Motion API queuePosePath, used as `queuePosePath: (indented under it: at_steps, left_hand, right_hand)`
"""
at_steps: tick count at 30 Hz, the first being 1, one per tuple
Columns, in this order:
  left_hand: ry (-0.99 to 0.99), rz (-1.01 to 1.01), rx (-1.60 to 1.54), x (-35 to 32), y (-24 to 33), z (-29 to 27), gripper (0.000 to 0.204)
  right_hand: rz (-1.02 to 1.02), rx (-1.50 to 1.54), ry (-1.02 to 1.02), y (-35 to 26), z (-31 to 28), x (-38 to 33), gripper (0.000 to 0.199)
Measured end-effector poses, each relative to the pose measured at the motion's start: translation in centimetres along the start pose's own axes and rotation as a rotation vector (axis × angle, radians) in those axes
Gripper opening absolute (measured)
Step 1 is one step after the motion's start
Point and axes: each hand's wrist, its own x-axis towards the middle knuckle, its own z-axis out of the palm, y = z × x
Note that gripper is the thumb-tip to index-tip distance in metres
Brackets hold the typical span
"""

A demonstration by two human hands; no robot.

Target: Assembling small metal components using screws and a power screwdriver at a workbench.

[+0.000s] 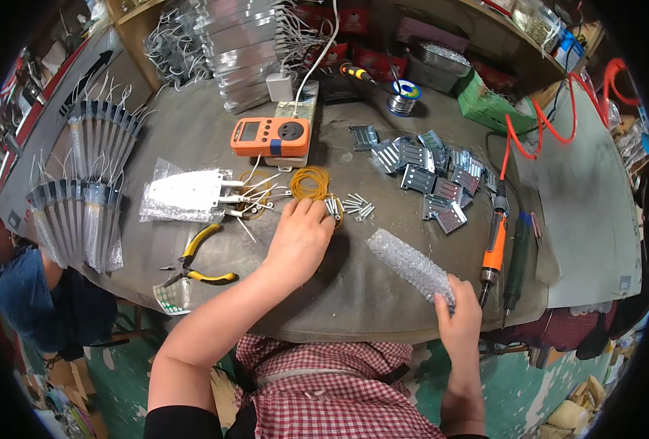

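Observation:
My left hand reaches to the middle of the table, its fingers bent and pressed together at the near edge of a pile of yellow rubber bands. What its fingertips pinch, if anything, is hidden. Just right of them lie several loose screws. In my right hand, near the front edge, is one end of a long bubble-wrapped packet; its other end points away to the left. The packet's contents cannot be made out. White flat parts with wires rest on clear wrap left of the bands.
Yellow-handled pliers lie left of my left forearm. Behind stands an orange meter. Metal plates are heaped at right, near an orange electric screwdriver and a solder spool. Bagged wired strips fan out at left.

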Motion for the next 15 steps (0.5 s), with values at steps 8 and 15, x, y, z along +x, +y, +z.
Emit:
queuePosePath:
  at_steps: [8,15]
  left_hand:
    - [0.027,-0.056,-0.371,0.9,-0.9,-1.8,0.010]
    - [-0.184,-0.066,-0.796,-0.5,2.5,-4.9,0.022]
  right_hand:
    - [-0.009,0.219,0.108,2.5,1.7,-0.2,0.029]
    - [0.432,1.715,-0.296,-3.2,5.1,1.8,0.059]
